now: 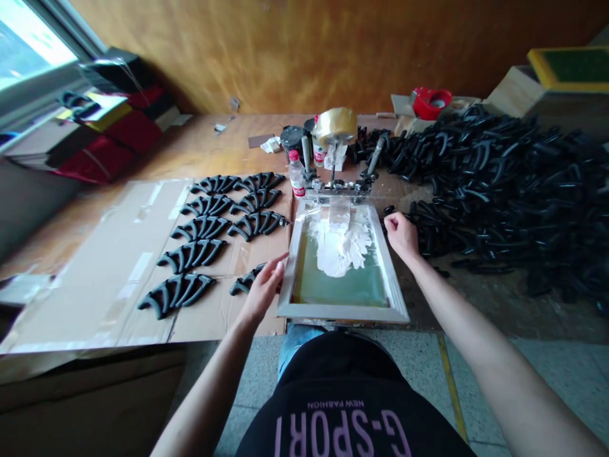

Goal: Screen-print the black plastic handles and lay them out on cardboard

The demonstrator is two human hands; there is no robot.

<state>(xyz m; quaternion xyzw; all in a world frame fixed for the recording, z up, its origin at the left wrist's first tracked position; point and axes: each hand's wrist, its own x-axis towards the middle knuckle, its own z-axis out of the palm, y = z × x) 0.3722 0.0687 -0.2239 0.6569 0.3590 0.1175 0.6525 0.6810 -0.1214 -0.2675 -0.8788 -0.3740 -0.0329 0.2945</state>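
One grey frame (343, 312) holds white-smeared green mesh (339, 290). Nine rows of black handles (194, 254) lie left. Whether left hand (263, 289) or right hand (402, 235) grips anything, I cannot tell.

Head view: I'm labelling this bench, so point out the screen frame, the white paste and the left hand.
Screen frame (342, 311), head view: near rim.
White paste (335, 252), head view: its middle.
Left hand (262, 287), head view: its middle.

On my feed, a brown wooden bench (190, 149) carries a flat tan cardboard sheet (99, 260), a clear, red-capped plastic bottle (296, 176) and, dimly lit at right, a heap of curved black pieces (480, 190), seemingly plastic.
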